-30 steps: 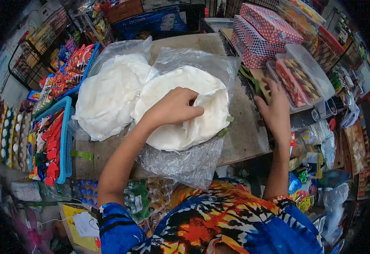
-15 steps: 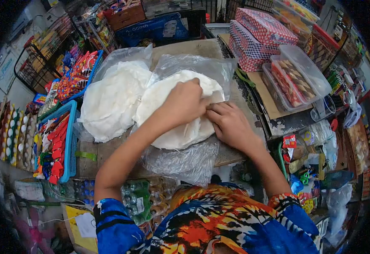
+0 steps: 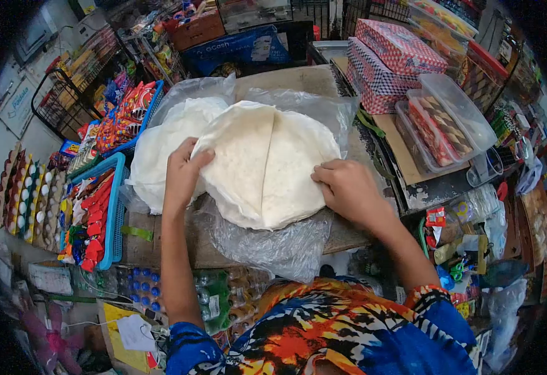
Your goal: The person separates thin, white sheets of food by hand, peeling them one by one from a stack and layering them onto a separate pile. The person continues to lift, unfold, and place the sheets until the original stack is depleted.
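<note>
I hold a thin round white spring roll wrapper (image 3: pixel 295 159) spread between my hands, a crease running down its middle. My left hand (image 3: pixel 186 169) pinches its left edge between thumb and fingers. On the right edge, the thumb and bent fingers of my right hand (image 3: pixel 348 190) grip it. Beneath it lies crumpled clear plastic (image 3: pixel 273 250); whatever else is under the wrapper is hidden. To the left, a second pile of white wrappers (image 3: pixel 158 156) rests on clear plastic, partly behind my left hand.
The wooden table (image 3: pixel 292 76) carries all this. On the left stand blue baskets (image 3: pixel 118 212) of snack packets and egg trays (image 3: pixel 30 194). On the right are checkered boxes (image 3: pixel 398 47) and a clear plastic tub (image 3: pixel 455 119) of rolled wafers. Bottles (image 3: pixel 214 303) stand below the table edge.
My hands were close together over the wrapper pile, and have moved apart. The wrapper is now raised and opened out between them. The view has shifted slightly.
</note>
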Tool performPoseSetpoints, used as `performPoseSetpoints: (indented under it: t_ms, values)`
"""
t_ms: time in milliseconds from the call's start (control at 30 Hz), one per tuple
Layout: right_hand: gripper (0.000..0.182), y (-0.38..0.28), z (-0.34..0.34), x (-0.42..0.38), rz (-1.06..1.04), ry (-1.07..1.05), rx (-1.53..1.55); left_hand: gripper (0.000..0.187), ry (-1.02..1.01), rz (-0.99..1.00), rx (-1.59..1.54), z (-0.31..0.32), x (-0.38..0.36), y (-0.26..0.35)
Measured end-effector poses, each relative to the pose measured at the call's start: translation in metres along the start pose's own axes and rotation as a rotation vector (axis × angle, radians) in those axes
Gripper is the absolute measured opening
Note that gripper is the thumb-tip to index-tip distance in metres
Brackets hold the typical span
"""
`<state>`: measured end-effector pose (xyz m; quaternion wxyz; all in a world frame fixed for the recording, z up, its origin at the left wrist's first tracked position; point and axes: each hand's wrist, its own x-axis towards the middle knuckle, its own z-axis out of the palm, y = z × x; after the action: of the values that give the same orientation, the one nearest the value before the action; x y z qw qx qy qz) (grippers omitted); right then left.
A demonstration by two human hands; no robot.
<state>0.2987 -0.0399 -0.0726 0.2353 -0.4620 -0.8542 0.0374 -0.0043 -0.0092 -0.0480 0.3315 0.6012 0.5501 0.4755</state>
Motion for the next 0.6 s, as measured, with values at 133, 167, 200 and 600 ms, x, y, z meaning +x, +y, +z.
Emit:
performPoseSetpoints:
  t_ms: [133,167,200,600]
  values:
    - [0.006,-0.013,-0.005,0.039,-0.084,-0.121,-0.171,0.028,-0.068,0.029,-0.031,0.003,-0.005,0.007]
    - [0.006,-0.015,-0.001,0.050,-0.182,-0.029,-0.144,0.029,-0.113,0.015,-0.003,0.004,-0.003,0.010]
    - [0.006,-0.017,0.005,0.060,-0.280,0.063,-0.118,0.029,-0.110,0.015,-0.005,0.006,-0.001,0.014]
    - [0.035,-0.005,0.061,0.071,-0.252,0.141,0.195,0.043,0.244,-0.097,-0.506,-0.054,-0.012,-0.006]
